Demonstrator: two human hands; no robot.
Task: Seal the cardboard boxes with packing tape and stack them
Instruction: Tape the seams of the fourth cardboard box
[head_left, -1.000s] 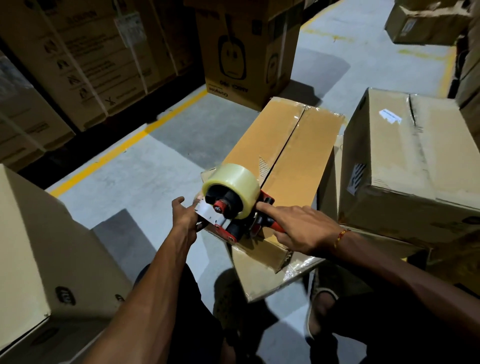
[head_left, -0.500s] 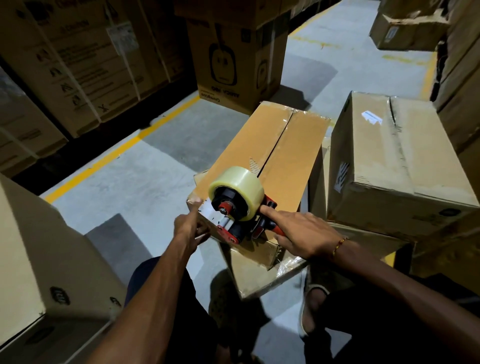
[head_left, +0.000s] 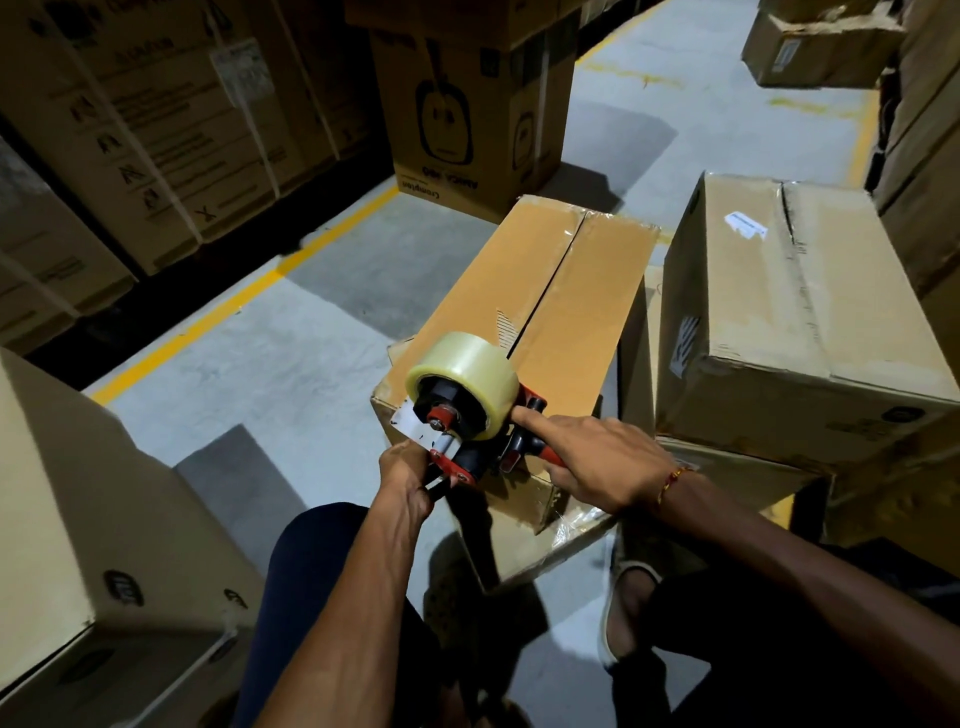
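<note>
"Crompton", upside down, on the printed carton (head_left: 457, 130) ahead.

Dim; hard shadows; bowed, blurred edges

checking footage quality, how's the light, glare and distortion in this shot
Head view: dim overall, light falling mainly on the box top and floor; soft sheen on the tape roll; hard shadows beside the boxes; wide-angle bending at the edges; left hand slightly blurred.

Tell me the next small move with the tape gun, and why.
Probably draw the tape gun forward along the box's centre seam. The gun sits at the near edge, the right hand holds its handle, the left hand pinches at the tape end by the near edge, and the seam ahead looks open and untaped.
</note>
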